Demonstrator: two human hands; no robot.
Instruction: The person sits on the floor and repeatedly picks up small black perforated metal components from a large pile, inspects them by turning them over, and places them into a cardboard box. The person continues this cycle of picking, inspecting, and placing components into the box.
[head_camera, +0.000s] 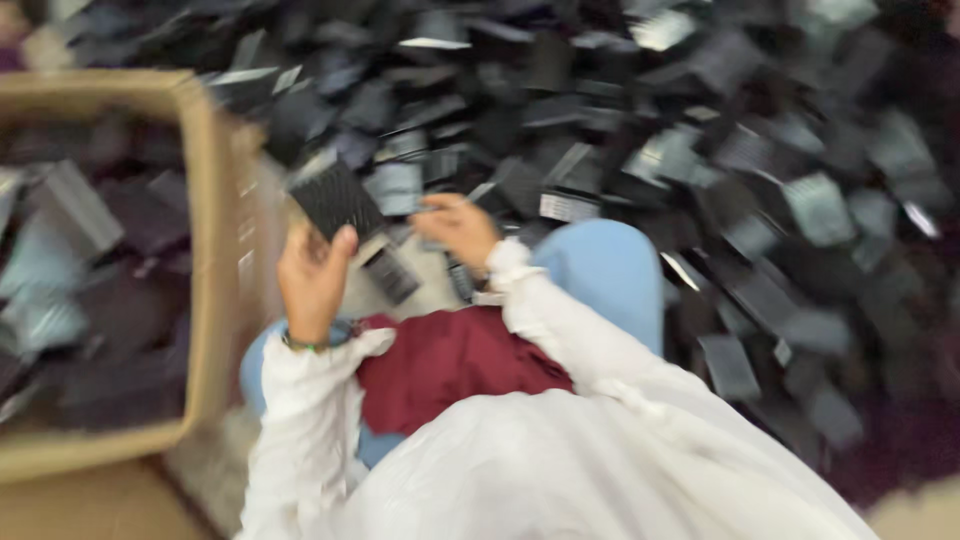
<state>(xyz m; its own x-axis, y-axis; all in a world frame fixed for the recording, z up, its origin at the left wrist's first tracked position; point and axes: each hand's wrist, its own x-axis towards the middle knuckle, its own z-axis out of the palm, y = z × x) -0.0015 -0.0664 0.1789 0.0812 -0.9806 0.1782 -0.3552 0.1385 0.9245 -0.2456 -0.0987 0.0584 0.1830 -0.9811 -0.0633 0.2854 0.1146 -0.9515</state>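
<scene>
The picture is blurred by motion. My left hand (312, 275) is raised and grips a flat black ribbed panel (336, 200) by its lower edge, tilted upright. My right hand (458, 228) reaches forward to the near edge of a big heap of flat black and grey parts (640, 130); its fingers are curled on something small and grey, but I cannot tell whether it holds it. Both arms wear white sleeves. A green band circles my left wrist.
A cardboard box (205, 250) stands at my left, filled with dark flat parts. My knees in light blue (610, 270) and a dark red cloth (450, 360) lie below my hands. The heap covers the floor ahead and to the right.
</scene>
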